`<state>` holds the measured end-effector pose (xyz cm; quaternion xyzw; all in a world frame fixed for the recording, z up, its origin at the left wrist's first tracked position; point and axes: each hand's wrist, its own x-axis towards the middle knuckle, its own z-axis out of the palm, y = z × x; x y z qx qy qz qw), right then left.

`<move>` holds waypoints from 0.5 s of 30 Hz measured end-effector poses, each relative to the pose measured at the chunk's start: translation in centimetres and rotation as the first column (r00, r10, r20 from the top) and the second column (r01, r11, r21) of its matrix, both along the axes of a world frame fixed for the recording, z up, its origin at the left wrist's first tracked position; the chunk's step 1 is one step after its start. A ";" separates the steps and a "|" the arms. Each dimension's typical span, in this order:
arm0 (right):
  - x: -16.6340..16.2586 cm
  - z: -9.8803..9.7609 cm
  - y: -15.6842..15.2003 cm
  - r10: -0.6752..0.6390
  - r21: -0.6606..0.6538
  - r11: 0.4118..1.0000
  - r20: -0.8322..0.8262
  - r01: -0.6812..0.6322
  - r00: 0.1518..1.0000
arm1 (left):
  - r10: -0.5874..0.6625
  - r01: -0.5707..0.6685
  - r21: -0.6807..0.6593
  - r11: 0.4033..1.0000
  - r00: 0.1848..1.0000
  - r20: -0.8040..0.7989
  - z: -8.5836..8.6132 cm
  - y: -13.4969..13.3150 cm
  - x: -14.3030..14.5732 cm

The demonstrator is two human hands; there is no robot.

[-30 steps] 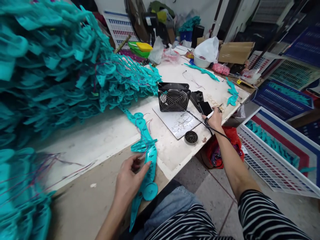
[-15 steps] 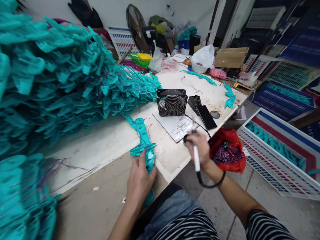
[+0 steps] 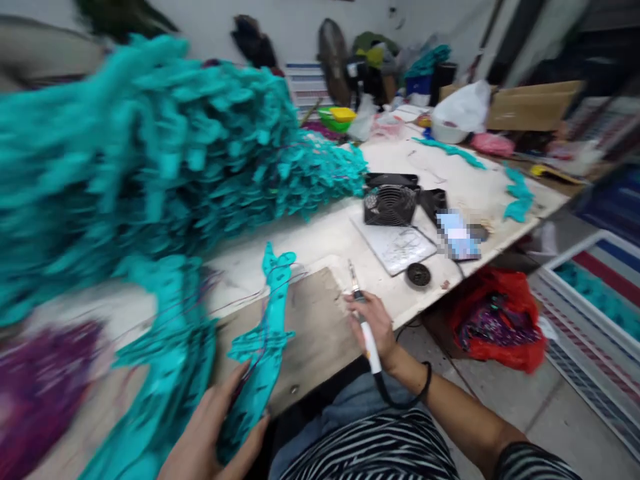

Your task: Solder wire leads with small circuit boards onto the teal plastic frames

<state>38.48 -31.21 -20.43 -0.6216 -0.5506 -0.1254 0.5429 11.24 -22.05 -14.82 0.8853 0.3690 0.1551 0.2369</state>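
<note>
A teal plastic part (image 3: 270, 333) with thin dark wires along it lies near the table's front edge. My left hand (image 3: 210, 427) is closed around its near end, thumb on one side and fingers on the other. In my right hand (image 3: 377, 323) is a soldering iron (image 3: 370, 348) with a white handle, its metal tip pointing up and away, apart from the teal part. A stack of similar teal parts (image 3: 175, 333) lies to the left of my left hand. Right of the iron sits a small round black tin (image 3: 418, 275).
A large teal heap (image 3: 200, 147) fills the table's left side. A black fan (image 3: 390, 203) stands on a white board (image 3: 393, 257), with a lit phone (image 3: 457, 233) beside it. A red bag (image 3: 533, 353) and a crate (image 3: 565, 300) are on the right. Purple wires (image 3: 45, 393) lie at left.
The view has swung left. My right hand has brought the soldering iron away from the black tin, toward the teal part. The phone screen, dark before, is lit.
</note>
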 end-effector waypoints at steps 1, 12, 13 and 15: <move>-0.1 -0.3 0.0 0.008 -0.001 1.000 -0.002 -0.008 1.000 | 0.021 -0.021 -0.004 1.000 1.000 -0.009 0.6 -0.7 -0.5; -0.8 -1.9 1.2 0.091 -0.041 0.995 0.026 -0.090 0.995 | 0.407 -0.407 0.093 0.909 0.913 0.024 2.1 2.4 -5.2; -0.9 -1.8 1.2 0.090 -0.043 0.995 0.020 -0.089 0.996 | 0.420 -0.420 0.095 0.902 0.907 0.028 1.9 3.2 -5.2; -0.9 -1.8 1.2 0.090 -0.054 0.995 0.013 -0.089 0.996 | 0.428 -0.428 0.086 0.900 0.904 0.014 1.6 4.6 -5.2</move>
